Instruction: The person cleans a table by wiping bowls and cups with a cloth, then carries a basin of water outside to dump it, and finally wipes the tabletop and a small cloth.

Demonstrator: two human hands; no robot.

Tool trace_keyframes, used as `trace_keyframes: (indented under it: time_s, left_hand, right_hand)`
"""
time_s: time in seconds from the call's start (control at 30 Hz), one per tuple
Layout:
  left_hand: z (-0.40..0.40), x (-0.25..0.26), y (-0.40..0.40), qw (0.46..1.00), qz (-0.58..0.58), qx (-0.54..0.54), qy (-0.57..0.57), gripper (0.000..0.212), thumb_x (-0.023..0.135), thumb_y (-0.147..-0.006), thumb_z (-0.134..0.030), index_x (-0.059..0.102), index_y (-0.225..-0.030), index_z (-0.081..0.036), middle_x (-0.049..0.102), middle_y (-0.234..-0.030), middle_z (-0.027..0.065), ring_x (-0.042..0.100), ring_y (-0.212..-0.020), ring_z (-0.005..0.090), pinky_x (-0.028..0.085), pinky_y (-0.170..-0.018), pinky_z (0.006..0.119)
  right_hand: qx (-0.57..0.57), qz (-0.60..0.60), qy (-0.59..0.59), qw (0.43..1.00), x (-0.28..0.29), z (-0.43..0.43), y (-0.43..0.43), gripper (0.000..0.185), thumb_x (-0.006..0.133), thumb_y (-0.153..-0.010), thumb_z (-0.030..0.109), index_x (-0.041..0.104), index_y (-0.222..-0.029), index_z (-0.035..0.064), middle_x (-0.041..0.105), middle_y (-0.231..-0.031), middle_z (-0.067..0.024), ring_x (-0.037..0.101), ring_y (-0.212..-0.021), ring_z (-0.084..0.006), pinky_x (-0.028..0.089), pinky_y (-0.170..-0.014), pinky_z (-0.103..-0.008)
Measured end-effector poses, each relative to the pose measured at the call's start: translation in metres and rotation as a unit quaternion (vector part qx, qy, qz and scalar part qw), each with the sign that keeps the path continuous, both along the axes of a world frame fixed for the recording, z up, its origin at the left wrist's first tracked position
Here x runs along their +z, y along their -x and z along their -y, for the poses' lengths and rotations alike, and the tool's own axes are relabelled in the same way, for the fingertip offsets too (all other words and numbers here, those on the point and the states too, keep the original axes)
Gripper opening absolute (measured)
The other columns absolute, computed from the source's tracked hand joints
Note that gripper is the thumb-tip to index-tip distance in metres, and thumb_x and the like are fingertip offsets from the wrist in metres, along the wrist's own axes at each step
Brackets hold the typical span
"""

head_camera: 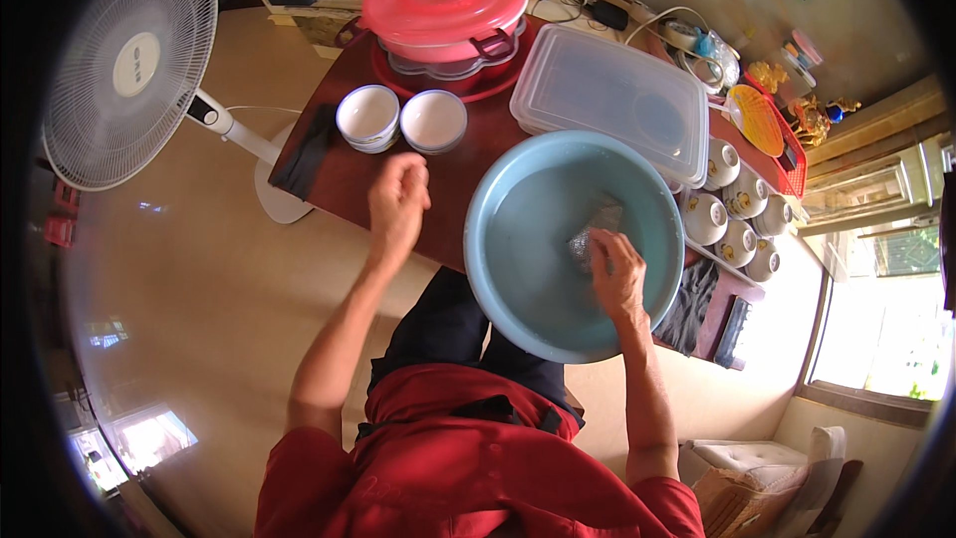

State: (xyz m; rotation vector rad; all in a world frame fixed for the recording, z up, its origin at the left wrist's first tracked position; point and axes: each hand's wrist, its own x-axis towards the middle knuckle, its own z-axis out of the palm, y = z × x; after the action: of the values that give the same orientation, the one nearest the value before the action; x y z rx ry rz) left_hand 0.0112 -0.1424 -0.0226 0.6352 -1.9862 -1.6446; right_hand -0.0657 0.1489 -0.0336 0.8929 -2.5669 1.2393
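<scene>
A wide blue-grey plastic basin (515, 314) of water stands at the table's front edge. Inside it, my right hand (618, 269) pinches a silvery mesh scouring cloth (582, 243), which lies partly in the water. My left hand (399, 198) is off to the basin's left, fingers curled, with nothing visible in it; motion blurs it a little. Just beyond that hand are two short stacks of white china bowls, a left stack (367, 113) and a right stack (434, 119), mouths up. Whether my left hand touches the right stack cannot be told.
Behind the bowls stands a pink lidded container (444, 7) on a red tray. A clear lidded plastic box (612, 90) adjoins the basin. Several upturned bowls (739, 194) rest on a white tray at right, near a red basket (795, 164). A standing fan (134, 67) is at left.
</scene>
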Motion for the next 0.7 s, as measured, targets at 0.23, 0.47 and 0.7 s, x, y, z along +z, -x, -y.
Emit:
trace_keyframes:
  time_s: [0.23, 0.47, 0.7]
  left_hand:
    - [0.130, -0.029, 0.029, 0.915, 0.282, 0.185, 0.220, 0.049, 0.051, -0.088, -0.038, 0.039, -0.119, -0.001, 0.062, -0.098, 0.0243, 0.063, -0.088, 0.0363, 0.048, -0.078, 0.043]
    - [0.152, -0.045, 0.046, 0.909, 0.317, 0.158, 0.220, 0.048, 0.056, -0.082, -0.026, 0.042, -0.119, 0.001, 0.063, -0.091, 0.0227, 0.064, -0.077, 0.0312, 0.050, -0.071, 0.040]
    - [0.155, -0.048, 0.037, 0.965, 0.144, 0.202, 0.080, 0.037, 0.055, -0.079, -0.011, 0.047, -0.113, 0.000, 0.058, -0.063, 0.0085, 0.050, -0.044, 0.0113, 0.037, -0.037, 0.026]
  right_hand:
    - [-0.046, -0.013, -0.006, 0.999, -0.009, -0.004, 0.006, 0.013, 0.055, -0.081, -0.001, 0.061, -0.092, 0.0016, 0.061, -0.078, -0.0138, 0.061, -0.068, -0.0294, 0.048, -0.061, -0.0349]
    - [-0.054, -0.030, -0.019, 0.998, -0.021, -0.011, 0.011, 0.011, 0.057, -0.082, 0.001, 0.062, -0.092, 0.0008, 0.061, -0.075, -0.0119, 0.059, -0.060, -0.0194, 0.047, -0.058, -0.0275]
    - [-0.050, -0.007, -0.012, 0.999, -0.024, -0.007, 0.009, 0.011, 0.056, -0.082, 0.002, 0.062, -0.091, 0.0007, 0.062, -0.079, -0.0149, 0.060, -0.068, -0.0294, 0.048, -0.061, -0.0343]
